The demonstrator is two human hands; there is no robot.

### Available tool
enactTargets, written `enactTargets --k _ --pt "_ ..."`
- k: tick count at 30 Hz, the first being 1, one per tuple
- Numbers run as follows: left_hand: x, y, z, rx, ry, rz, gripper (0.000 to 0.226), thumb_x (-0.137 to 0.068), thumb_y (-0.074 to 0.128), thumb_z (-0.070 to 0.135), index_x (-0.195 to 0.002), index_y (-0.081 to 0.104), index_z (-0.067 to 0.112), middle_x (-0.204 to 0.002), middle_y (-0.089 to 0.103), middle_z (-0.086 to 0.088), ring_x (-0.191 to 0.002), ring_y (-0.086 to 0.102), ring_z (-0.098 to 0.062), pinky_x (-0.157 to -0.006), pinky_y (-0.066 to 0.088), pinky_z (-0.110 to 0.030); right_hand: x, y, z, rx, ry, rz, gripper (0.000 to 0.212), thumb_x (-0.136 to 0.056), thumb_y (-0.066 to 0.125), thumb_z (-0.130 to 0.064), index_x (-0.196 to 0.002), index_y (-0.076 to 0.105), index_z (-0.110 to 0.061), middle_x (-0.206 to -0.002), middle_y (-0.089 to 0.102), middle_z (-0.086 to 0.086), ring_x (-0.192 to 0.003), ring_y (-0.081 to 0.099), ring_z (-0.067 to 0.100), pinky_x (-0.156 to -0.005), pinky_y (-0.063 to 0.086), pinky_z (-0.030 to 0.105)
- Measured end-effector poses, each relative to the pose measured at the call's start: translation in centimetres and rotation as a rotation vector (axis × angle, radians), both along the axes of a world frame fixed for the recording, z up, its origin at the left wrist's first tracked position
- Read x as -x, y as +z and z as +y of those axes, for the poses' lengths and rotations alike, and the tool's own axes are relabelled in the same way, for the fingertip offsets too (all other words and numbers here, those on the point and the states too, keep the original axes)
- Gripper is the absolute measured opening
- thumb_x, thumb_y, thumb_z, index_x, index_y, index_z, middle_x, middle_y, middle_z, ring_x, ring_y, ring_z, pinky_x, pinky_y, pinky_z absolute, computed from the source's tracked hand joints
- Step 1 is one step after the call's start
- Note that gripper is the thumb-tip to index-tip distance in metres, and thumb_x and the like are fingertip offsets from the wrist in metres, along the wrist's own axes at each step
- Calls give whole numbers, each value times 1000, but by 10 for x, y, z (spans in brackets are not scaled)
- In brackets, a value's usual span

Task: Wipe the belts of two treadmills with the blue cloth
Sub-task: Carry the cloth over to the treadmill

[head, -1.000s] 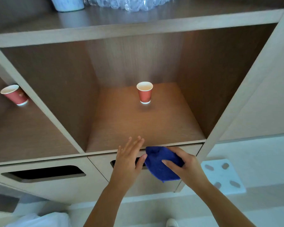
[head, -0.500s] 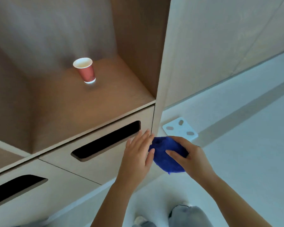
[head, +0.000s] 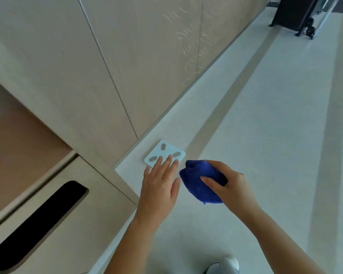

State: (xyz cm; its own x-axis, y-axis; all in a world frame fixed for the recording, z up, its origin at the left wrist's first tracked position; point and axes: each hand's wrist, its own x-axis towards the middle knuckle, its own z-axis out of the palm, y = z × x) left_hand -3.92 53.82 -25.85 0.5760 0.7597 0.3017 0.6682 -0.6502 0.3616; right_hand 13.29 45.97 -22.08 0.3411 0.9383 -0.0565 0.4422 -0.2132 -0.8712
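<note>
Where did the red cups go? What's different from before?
The head turned right, away from the shelf, so the cups slid out of view; more floor and a dark machine far off now show. The right hand still grips the cloth; the left hand stays open beside it.

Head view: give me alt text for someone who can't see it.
The right hand grips a bunched blue cloth above a pale floor, the left hand open beside it. A white square pad lies by a wood cabinet; a dark wheeled frame stands far off.
</note>
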Motion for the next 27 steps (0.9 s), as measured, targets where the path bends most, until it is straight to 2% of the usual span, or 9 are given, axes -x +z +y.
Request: enactTargets --k 3,9,12,19,23,27 --pt "-77 5 -9 1 -121 28 42 -91 35 29 -127 51 14 -132 54 -6 -124 49 -28 -94 40 -53 -70 0 -29 3 -133 4 39 -84 64 -17 -96 54 -53 -86 65 -25 -84 57 -8 -63 43 8" --pt "-226 9 -44 -7 -380 14 41 -91 37 30 -129 41 17 -133 54 -6 -125 49 -29 -95 38 -54 -187 5 -96 -24 -415 -30 41 -83 66 -20 -95 51 -56 -89 65 -20 -85 59 -2 -68 48 20" --pt "-294 11 -68 -9 -547 29 44 -89 40 32 -129 46 14 -134 53 -7 -126 47 -28 -97 36 -53 -233 4 -141 -44 -603 -25 39 -84 66 -21 -97 52 -54 -89 65 -19 -84 58 -2 -67 47 17" --pt "-416 7 -120 -44 -851 81 48 -87 40 34 -124 56 10 -132 55 -8 -122 51 -31 -94 38 -55 -292 -10 -221 -42 -995 35 49 -83 65 -17 -89 50 -63 -80 64 -26 -79 58 -4 -63 45 14" --pt "-479 -6 -138 -37 -997 96 48 -86 40 34 -123 57 9 -130 56 -9 -121 52 -32 -93 39 -55 -327 -15 -244 -16 -1152 47 47 -83 62 -14 -91 53 -60 -82 63 -29 -79 58 -6 -60 41 7" --pt "-552 -15 -134 -21 -1070 93 49 -86 39 35 -122 58 8 -128 58 -11 -119 53 -34 -91 39 -58 -381 -14 -247 -14 -1278 48 43 -83 63 -17 -91 54 -59 -80 65 -25 -78 59 -5 -61 41 12"
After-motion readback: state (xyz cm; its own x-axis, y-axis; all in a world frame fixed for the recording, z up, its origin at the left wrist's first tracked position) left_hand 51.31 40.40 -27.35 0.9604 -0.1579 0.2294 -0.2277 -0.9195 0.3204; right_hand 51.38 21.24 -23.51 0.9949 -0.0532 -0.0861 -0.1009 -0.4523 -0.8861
